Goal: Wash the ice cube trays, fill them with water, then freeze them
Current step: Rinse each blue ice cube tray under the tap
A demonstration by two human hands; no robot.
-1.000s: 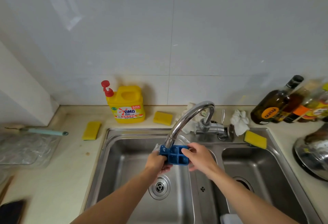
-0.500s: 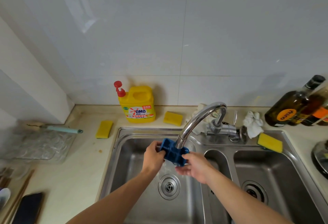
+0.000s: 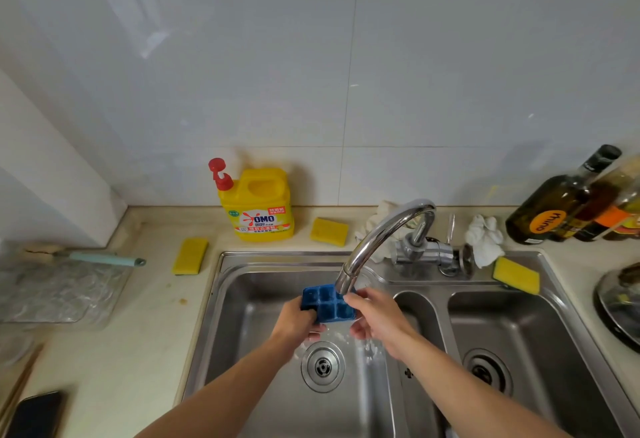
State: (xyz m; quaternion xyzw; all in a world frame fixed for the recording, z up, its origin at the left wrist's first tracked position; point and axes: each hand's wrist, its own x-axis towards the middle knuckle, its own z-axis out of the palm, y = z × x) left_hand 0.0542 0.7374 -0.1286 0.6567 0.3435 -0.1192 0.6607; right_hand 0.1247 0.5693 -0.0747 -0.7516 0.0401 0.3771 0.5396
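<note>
**Rinse every cell under the spout**

The left hand (image 3: 296, 321) grips the blue ice cube tray (image 3: 327, 302) by its left edge, and the right hand (image 3: 377, 319) pinches the right edge. The tray sits cells-up just under the faucet (image 3: 377, 236), over the left basin (image 3: 228, 302). Tilting it slowly should sweep each cell (corners trap residue).

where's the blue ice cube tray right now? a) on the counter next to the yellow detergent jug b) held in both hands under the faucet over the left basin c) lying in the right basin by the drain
b: the left hand and right hand hold the blue ice cube tray at its two ends, just below the faucet spout, above the left basin.
</note>
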